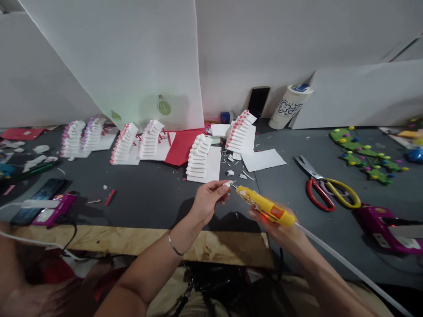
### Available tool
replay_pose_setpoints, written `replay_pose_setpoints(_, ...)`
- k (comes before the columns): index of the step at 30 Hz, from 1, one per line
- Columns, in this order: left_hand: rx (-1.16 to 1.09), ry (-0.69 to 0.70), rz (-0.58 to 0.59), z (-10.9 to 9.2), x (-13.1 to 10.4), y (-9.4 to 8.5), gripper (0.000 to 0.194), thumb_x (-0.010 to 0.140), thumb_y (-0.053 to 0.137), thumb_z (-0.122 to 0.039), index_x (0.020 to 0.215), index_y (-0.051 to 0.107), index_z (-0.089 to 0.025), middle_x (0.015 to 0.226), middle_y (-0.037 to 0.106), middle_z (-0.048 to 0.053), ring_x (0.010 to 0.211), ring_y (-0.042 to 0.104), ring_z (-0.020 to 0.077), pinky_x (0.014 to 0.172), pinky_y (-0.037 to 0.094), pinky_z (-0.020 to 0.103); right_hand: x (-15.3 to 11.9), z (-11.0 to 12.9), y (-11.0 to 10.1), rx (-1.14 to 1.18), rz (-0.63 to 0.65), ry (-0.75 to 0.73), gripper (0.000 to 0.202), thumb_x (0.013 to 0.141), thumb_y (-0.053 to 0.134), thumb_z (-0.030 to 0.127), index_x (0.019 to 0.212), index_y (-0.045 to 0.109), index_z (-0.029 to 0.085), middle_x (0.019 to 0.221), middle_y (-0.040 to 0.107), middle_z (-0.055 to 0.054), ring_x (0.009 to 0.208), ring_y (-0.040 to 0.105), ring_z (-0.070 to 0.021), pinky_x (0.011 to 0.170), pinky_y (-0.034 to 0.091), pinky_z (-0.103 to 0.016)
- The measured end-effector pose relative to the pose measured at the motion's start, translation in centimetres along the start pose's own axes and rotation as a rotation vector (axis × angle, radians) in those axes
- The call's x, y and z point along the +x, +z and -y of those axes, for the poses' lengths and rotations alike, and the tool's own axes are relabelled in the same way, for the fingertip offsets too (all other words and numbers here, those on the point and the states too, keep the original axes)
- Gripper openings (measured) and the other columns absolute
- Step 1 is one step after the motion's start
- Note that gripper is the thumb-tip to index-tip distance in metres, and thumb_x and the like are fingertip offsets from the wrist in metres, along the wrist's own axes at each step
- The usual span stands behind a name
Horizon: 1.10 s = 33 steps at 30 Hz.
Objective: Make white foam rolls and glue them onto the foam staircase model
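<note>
My left hand, with a silver bangle on the wrist, pinches a small white piece over the table's front part. My right hand is wrapped round a yellow glue gun, whose metal tip points left and is at or very near the white piece. A glue stick runs out of the gun's back end. Behind my hands a curved stack of white cotton-tipped sticks stands on white card. Another stack with pink-red tips is behind it to the right.
More tipped stacks stand at the left. Scissors, a purple power strip and green felt trees lie right. A white cup and dark phone stand behind. Another person's hand is lower left.
</note>
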<state>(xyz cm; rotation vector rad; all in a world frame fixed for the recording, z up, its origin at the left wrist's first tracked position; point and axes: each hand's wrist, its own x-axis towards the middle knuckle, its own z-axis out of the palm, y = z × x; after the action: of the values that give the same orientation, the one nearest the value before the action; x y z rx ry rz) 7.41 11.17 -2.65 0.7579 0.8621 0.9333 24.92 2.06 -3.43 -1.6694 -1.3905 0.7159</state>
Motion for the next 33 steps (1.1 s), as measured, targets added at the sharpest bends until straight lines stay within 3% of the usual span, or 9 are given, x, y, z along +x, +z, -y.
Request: replay_pose_setpoints(33, 0.022, -0.011, -0.003, -0.3, -0.1, 0.2, 0.038, 0.053, 0.086, -0.041, 0.075, 0.073, -0.013, 0.06, 0.064, 0.0, 0.047, 0.051, 0.0051, 0.042, 0.034, 0.017, 0.3, 1.3, -0.4, -0.156, 0.061, -0.048, 0.033, 0.083, 0.059, 0.048, 0.064, 0.056, 0.02, 0.058, 0.056, 0.001, 0.051, 0.048, -0.0125, 0.048, 0.04, -0.026)
